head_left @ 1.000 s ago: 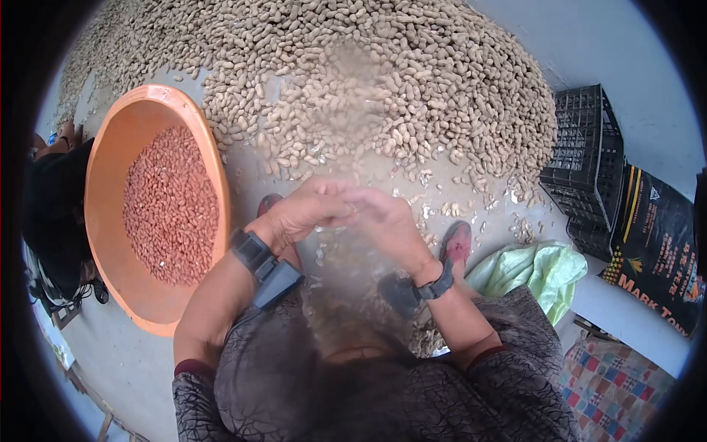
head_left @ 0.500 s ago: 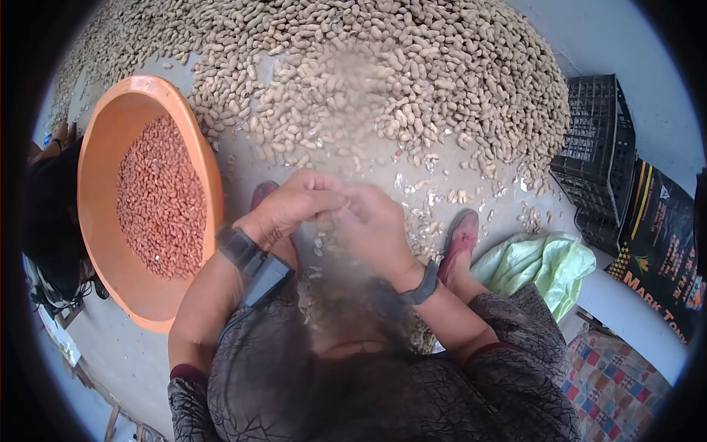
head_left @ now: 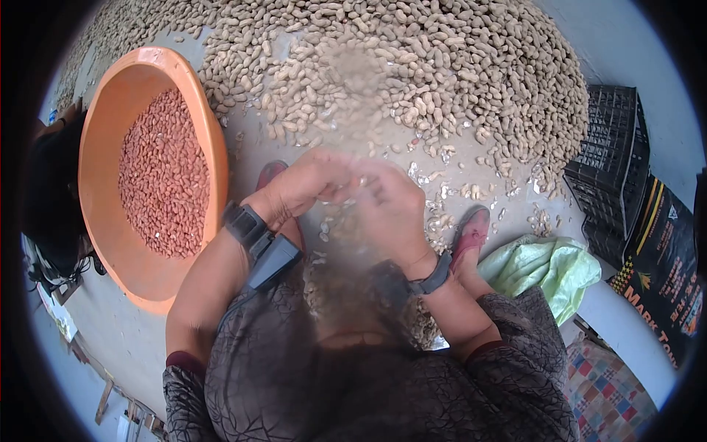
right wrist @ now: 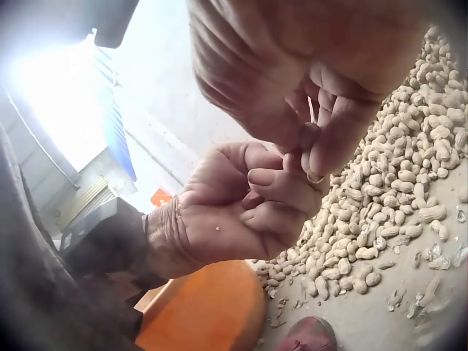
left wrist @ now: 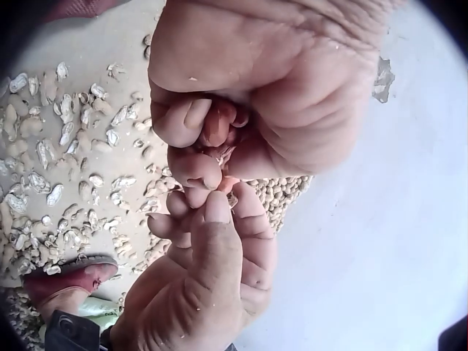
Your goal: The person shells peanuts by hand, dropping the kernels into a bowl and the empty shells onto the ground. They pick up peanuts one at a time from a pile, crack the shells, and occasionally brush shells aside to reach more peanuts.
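Observation:
My left hand (head_left: 305,184) and right hand (head_left: 398,214) meet fingertip to fingertip over the floor between my feet. Curled left fingers hold several red peanut kernels (left wrist: 217,126) against the palm, as the left wrist view shows. Between the two hands' fingertips sits another reddish kernel (left wrist: 229,183), with a bit of pale shell (left wrist: 232,199) beside it. The right thumb and forefinger pinch there, partly hiding the piece. To the left of my hands stands an orange basin (head_left: 99,243) containing a heap of shelled red kernels (head_left: 166,177).
A large heap of unshelled peanuts (head_left: 456,66) spreads across the floor ahead. Broken shells (left wrist: 66,131) lie scattered near my right shoe (head_left: 471,232). On the right are a black crate (head_left: 611,140), a pale green sack (head_left: 545,269) and a black printed bag (head_left: 663,272).
Both hands stay together, their fingers shifting at the tips; a reddish kernel now shows between them. The head view has shifted, so the basin appears higher in the frame.

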A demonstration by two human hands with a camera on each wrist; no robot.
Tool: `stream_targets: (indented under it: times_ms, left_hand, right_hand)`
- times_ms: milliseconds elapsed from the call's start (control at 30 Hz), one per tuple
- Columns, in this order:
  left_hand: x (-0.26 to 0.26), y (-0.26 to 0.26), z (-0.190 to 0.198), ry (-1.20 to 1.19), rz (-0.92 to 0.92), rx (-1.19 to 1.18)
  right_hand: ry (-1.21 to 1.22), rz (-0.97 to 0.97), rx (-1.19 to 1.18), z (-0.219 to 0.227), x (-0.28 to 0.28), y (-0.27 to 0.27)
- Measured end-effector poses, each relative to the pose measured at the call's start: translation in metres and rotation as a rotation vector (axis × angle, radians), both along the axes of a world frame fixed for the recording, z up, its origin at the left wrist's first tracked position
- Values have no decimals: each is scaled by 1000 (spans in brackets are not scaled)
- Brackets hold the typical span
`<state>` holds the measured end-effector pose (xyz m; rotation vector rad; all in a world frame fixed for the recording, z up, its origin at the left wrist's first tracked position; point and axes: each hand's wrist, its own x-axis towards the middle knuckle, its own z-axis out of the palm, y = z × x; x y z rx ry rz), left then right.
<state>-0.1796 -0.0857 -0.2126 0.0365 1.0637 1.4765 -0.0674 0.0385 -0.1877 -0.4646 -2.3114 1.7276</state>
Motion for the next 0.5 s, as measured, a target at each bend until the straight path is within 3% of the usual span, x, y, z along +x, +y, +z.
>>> stream_targets:
  times_ms: [167,267,333,367,433,500]
  left_hand:
    - [0,-1,1,-30,13,39]
    - [-3,-2,2,33,73,-91]
    - [-11,-7,0,32,151,-91]
    - [-13,-9,0,31,152,-92]
    - [-18,-11,7,-85,325,-179]
    - [-19,-14,6,-122,388,-152]
  right_hand:
    - [44,-17,49,-3,1,0]
    - [-67,-40,-55,-2,5,5]
    - [-227,310,69,-2,8,19]
    - [-228,311,67,-8,10,24]
    - [-260,597,322,-29,17,31]
    - [-246,553,380,-49,11,34]
